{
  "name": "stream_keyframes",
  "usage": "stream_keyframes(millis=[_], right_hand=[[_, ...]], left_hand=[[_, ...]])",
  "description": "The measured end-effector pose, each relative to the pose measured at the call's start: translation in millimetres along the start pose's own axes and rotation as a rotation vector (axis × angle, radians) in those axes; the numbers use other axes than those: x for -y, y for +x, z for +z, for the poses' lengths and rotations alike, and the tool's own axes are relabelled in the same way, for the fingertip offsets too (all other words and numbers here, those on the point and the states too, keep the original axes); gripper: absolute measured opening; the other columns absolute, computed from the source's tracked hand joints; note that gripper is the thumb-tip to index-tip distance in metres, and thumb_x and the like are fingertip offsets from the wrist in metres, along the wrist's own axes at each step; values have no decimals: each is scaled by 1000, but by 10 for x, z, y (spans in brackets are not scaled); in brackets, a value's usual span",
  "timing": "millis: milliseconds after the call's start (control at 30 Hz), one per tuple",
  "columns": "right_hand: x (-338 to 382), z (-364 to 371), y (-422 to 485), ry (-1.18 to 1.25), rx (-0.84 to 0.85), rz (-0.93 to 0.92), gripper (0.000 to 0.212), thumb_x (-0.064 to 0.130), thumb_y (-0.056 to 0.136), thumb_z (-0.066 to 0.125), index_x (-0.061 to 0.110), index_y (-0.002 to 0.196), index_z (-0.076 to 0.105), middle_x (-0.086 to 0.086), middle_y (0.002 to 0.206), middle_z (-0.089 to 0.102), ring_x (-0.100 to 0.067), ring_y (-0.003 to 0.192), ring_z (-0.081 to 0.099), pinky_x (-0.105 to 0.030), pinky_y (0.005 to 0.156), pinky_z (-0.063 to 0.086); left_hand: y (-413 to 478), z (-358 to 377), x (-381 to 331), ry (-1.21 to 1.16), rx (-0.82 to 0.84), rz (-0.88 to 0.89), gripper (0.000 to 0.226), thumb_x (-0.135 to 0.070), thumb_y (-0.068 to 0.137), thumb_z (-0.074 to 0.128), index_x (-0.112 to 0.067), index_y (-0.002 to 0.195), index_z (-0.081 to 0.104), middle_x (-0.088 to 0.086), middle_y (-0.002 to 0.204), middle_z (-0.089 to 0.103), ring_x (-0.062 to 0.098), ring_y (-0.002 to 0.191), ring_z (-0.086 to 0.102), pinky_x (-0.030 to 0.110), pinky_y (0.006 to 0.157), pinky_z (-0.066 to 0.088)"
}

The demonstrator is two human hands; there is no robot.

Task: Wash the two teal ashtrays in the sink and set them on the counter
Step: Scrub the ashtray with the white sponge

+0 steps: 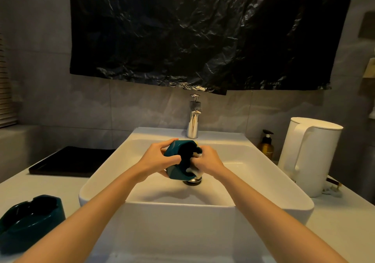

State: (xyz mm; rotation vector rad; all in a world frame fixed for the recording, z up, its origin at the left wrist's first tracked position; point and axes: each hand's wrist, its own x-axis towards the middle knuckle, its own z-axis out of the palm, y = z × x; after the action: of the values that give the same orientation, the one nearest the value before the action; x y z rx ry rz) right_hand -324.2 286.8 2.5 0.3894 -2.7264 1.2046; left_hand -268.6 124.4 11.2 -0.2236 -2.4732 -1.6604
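Left hand [156,158] curls round the ashtray [174,147], tipped on edge over the white sink [101,181]; right hand [210,160] pinches a foamy sponge [197,155] against its inside. Second ashtray [30,220], glossy teal, sits on the pale counter [334,222] at left. Chrome tap [193,120], white kettle [312,155], crinkly black plastic [203,29] on the wall.

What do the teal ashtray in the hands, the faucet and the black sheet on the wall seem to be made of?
Held ashtray: probably glazed ceramic, glossy, thick-walled. Faucet: polished metal, mirror reflections. Black sheet: thin plastic film, crinkled, shiny creases.
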Motion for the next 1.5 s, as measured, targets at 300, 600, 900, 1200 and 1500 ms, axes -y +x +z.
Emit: stream_keyframes(millis=[300, 600, 900, 1200, 1500], right_hand=[[23, -28, -77, -243, -170, -328, 30, 18, 96, 51, 18, 126, 56, -6, 106, 68, -24, 94, 63, -29, 77, 52], [32, 22, 5, -104, -91, 38, 23, 14, 97, 42, 5, 109, 60, -16, 106, 64, -28, 94, 60, -36, 80, 52], [37, -14, -42, -40, -38, -24, 23, -1, 86, 55, 8, 106, 63, -11, 105, 65, -24, 95, 58, -31, 75, 48], [50, -19, -43, 93, 112, 1, 41, -8, 85, 53, 10, 122, 55, -10, 113, 62, -26, 105, 57, -33, 83, 52], [9, -15, -52, -119, -41, -86, 30, 28, 98, 47, 5, 91, 66, -10, 88, 66, -27, 81, 60, -40, 70, 50]], left_hand=[[3, -39, 1, -22, 41, -21, 57, -10, 86, 64, -29, 137, 44, -6, 102, 59, 19, 89, 60, 27, 59, 57], [15, 73, -48, -80, -49, 76, 74, -20, 83, 69, -37, 143, 28, -8, 123, 43, 16, 112, 46, 26, 77, 54], [-8, 36, 36, -59, 4, 45, 59, -8, 82, 67, -39, 128, 47, -2, 121, 54, 23, 107, 55, 23, 63, 57], [-21, 19, 0, -67, -81, 36, 56, -11, 83, 66, -34, 131, 49, -2, 120, 55, 24, 108, 55, 25, 64, 56], [-31, 20, -15, -102, -37, -19, 49, -11, 88, 62, -33, 130, 49, -2, 116, 53, 22, 101, 54, 25, 58, 56]])
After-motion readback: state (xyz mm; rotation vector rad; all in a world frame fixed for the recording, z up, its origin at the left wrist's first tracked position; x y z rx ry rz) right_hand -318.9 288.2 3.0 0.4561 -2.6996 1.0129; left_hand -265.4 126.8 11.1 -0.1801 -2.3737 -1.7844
